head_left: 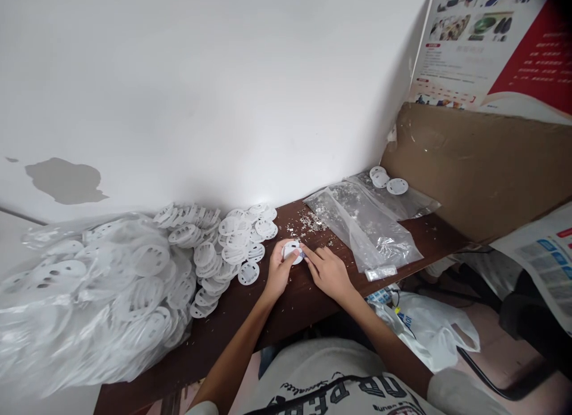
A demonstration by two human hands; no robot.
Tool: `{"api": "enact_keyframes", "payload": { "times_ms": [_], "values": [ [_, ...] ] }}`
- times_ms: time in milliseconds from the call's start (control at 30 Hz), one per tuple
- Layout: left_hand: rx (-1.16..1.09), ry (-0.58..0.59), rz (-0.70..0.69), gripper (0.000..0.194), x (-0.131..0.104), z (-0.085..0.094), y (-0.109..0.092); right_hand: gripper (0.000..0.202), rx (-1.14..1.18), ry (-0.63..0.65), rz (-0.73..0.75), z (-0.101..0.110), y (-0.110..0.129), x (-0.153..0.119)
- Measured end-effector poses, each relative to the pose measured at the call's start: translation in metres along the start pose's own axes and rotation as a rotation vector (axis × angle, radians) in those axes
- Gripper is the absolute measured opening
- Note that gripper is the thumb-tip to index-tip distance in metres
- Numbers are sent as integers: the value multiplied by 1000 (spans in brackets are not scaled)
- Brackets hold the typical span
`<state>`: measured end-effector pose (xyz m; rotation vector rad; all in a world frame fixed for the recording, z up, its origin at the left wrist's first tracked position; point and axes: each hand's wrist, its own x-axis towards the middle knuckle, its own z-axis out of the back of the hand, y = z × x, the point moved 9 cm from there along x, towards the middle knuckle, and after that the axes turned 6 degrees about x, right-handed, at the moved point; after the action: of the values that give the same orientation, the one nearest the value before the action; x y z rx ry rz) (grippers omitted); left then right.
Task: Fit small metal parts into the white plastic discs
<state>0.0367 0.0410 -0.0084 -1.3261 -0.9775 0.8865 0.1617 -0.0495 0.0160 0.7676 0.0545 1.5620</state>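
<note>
My left hand [280,269] grips a round white plastic disc [292,252] above the dark brown table [286,319], with the thumb on its face. At the disc's right edge, the fingertips of my right hand [328,272] touch it; whether they pinch a small part is too small to tell. Just behind my hands lies a scatter of tiny metal pieces [313,221]. Loose piles of similar white discs [248,273] stand to the left of my left hand.
A large clear bag full of discs [129,290] covers the left side. Clear plastic bags [357,224] with small metal pieces lie at the right, several discs [397,186] behind them. A white wall and cardboard [473,158] border the table.
</note>
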Motion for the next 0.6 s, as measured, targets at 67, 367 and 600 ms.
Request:
{"api": "enact_keyframes", "payload": {
  "times_ms": [67, 367, 600],
  "values": [
    [-5, 3, 4, 39, 0, 0, 0, 47, 11, -1, -1, 0, 0, 0],
    [-2, -18, -6, 38, -1, 2, -3, 44, 66, -12, -2, 4, 1, 0],
    [26, -28, -46, 40, -1, 3, -5, 36, 77, -44, -63, 7, -3, -3]
  ]
}}
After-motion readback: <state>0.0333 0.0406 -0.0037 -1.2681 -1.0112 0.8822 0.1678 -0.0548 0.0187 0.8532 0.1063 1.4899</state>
